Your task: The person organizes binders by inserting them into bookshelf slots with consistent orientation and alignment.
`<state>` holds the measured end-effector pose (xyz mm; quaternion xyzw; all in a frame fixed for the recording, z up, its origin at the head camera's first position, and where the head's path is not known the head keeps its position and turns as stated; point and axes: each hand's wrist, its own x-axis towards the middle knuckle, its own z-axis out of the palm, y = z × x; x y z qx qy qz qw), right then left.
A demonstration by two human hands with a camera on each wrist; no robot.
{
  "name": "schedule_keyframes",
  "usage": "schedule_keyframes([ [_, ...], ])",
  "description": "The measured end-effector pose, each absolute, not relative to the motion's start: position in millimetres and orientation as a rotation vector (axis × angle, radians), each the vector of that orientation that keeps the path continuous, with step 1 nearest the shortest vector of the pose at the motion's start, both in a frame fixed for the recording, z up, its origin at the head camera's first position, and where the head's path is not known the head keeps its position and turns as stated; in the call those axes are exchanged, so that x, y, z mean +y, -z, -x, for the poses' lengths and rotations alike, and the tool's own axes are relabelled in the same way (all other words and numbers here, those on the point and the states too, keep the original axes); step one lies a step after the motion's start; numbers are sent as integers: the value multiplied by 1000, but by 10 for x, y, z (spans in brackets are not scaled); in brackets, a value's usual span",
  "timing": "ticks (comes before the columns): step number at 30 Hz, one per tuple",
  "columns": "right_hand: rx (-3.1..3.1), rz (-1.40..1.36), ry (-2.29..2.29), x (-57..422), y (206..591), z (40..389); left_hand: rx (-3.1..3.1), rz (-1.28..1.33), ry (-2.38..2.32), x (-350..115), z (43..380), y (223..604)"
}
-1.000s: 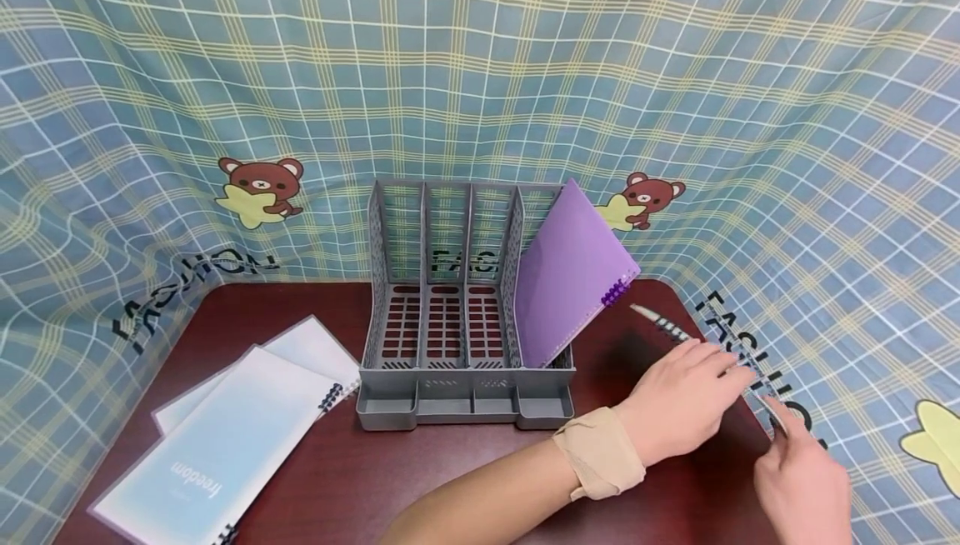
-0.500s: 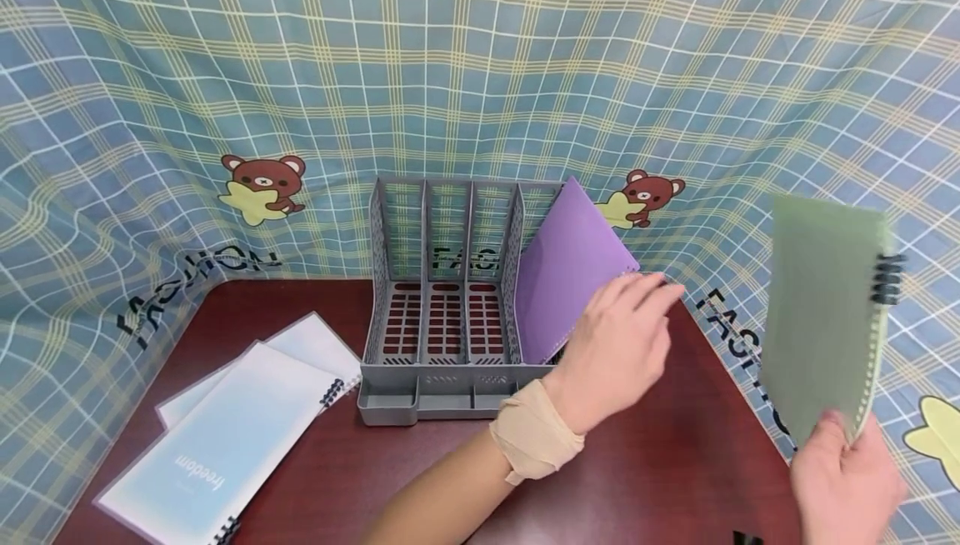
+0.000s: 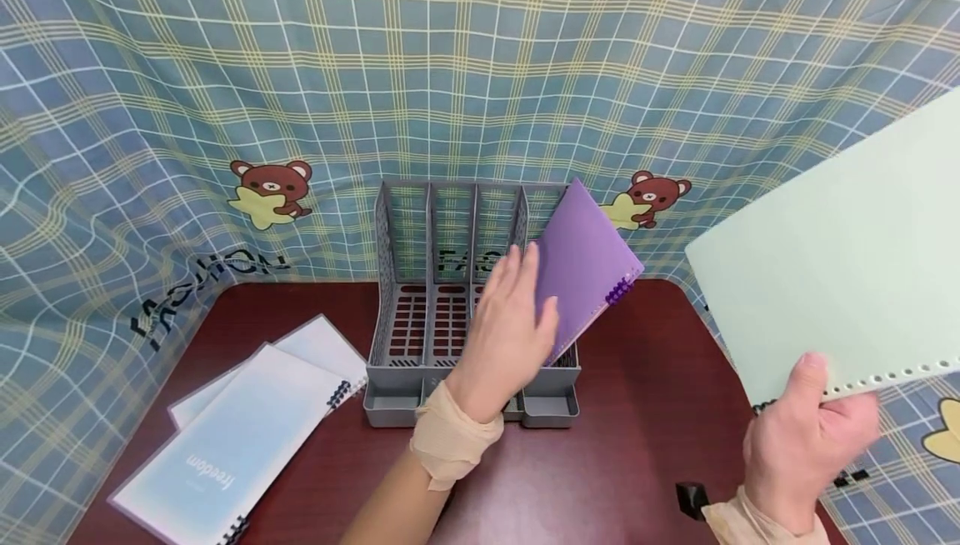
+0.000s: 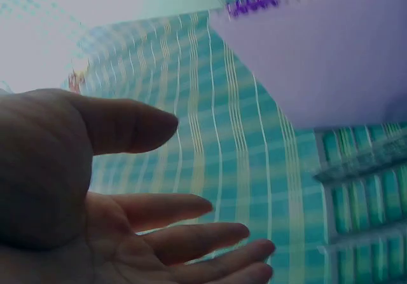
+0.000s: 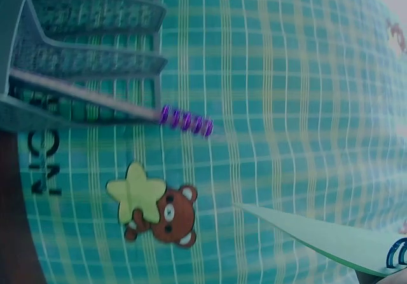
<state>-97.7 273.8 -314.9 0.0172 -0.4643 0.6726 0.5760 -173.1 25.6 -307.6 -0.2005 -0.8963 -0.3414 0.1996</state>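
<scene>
My right hand grips a pale green spiral notebook by its punched edge, thumb on the cover, raised at the right side of the head view. The notebook's far part runs out of frame. My left hand, fingers extended and holding nothing, is over the front of the grey file rack and hides part of its slots. A purple spiral notebook leans tilted in the rack's rightmost slot, its purple coil sticking out. In the left wrist view, the left thumb and fingers are spread apart.
Two pale spiral notebooks overlap on the dark red table at the left; the upper one reads "freedom". A small black object is near the right wrist. Plaid cloth hangs behind and at both sides.
The green notebook has come up off the table's right edge in my right hand and turned, its broad face now showing. My left hand has let go of it and moved left to the rack.
</scene>
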Motion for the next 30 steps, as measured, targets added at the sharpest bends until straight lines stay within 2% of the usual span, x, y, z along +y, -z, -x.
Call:
schedule_keyframes([
  [10, -1080, -148, -1602, 2400, 2974, 1080, -2601, 200, 1101, -331, 1826, 3228],
  [18, -1193, -92, -1580, 2092, 2894, 1163, -2625, -46, 1061, -807, 1954, 3617],
  [30, -1593, 7, -1352, 1886, 3237, 1484, -2778, -211, 1035, -1196, 2087, 4024],
])
